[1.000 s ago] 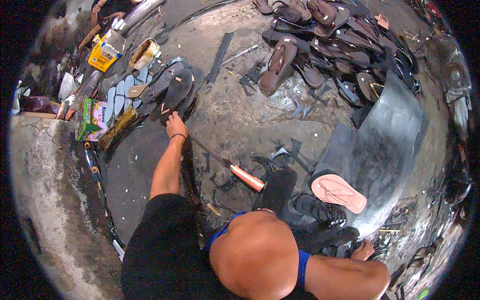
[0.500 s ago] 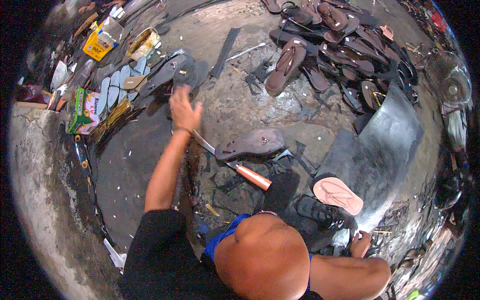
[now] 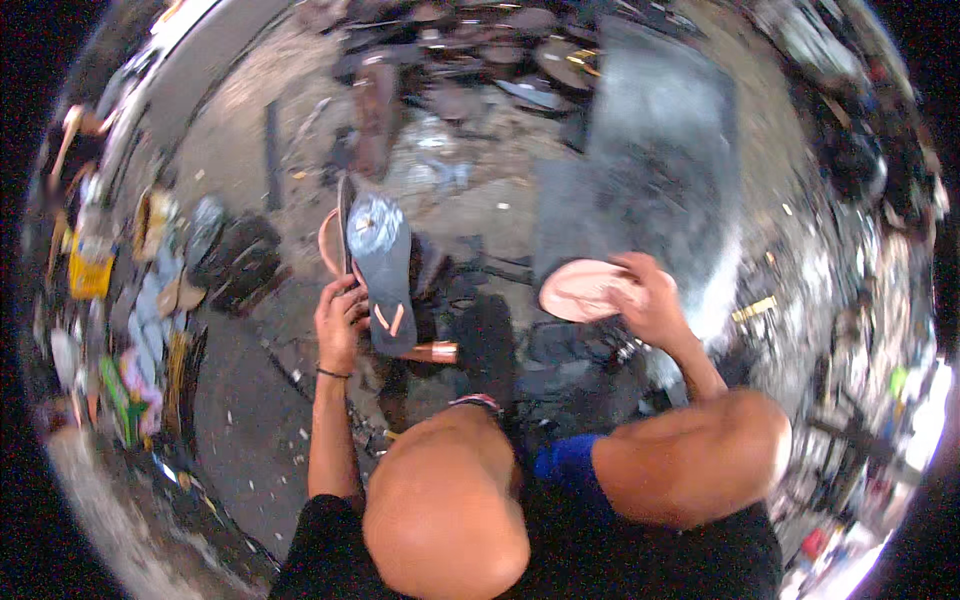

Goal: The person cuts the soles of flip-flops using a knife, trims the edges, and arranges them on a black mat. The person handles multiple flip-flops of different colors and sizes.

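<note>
And both hands are busy here, working well apart from each other! Over at nine o'clock, the left hand (image 3: 340, 325), a dark band (image 3: 333, 374) round its wrist, is clamped on a dark-soled flip-flop (image 3: 380, 270), stood up on end with a pale V-shaped mark showing near the bottom. Just behind it peeks a pink-rimmed sole (image 3: 329, 245). Across to three o'clock, the right hand (image 3: 652, 300) has its fingers closed on the right end of a pink flip-flop (image 3: 575, 290); with this blur, it's hard to say whether that one is lifted or resting on something. Between one and two o'clock spreads a big black sheet (image 3: 665, 120), glossy where the light hits. A brown flip-flop (image 3: 374, 115) lies at eleven, below the dark heap of footwear (image 3: 490, 40) at twelve. Down near seven, an orange handle (image 3: 440, 352) pokes out by the dark sole's lower end. Far out at nine, a yellow container (image 3: 90, 275); at eight, a dark mat (image 3: 240, 420) flecked with white bits.
</note>
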{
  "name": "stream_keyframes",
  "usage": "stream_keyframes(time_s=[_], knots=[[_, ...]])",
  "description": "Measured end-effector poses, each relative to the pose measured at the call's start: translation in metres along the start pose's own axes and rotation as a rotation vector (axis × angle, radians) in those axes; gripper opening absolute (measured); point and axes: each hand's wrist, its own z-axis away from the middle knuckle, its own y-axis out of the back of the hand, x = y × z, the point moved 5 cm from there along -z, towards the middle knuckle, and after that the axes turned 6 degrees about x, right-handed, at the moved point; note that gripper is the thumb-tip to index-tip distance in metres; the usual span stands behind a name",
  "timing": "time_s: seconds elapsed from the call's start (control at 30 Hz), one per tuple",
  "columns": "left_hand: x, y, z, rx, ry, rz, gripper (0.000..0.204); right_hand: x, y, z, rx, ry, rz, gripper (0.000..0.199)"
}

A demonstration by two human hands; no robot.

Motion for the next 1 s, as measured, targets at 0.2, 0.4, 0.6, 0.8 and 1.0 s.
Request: stream_keyframes(time_s=[0.2, 0.4, 0.6, 0.8, 1.0], knots=[[-0.005, -0.034, 0.003, 0.005, -0.398, -0.557, 0.075, -0.013, -0.024, -0.005, -0.071, -0.046, -0.169, 0.048], [0.014, -0.079, 0.030, -0.258, -0.536, -0.779, 0.090, -0.023, -0.046, -0.023, -0.110, -0.002, -0.278, 0.050], [0.031, -0.083, 0.033, -0.464, -0.075, -0.228, 0.087, -0.045, -0.059, -0.051, -0.239, 0.081, -0.301, 0.068], [0.033, -0.105, 0.057, -0.663, -0.155, -0.485, 0.098, -0.079, -0.061, -0.102, -0.069, 0.532, -0.251, 0.092], [0.043, -0.128, 0.073, -0.785, -0.283, -0.709, 0.092, -0.061, -0.054, -0.103, -0.184, 0.618, -0.182, 0.066]])
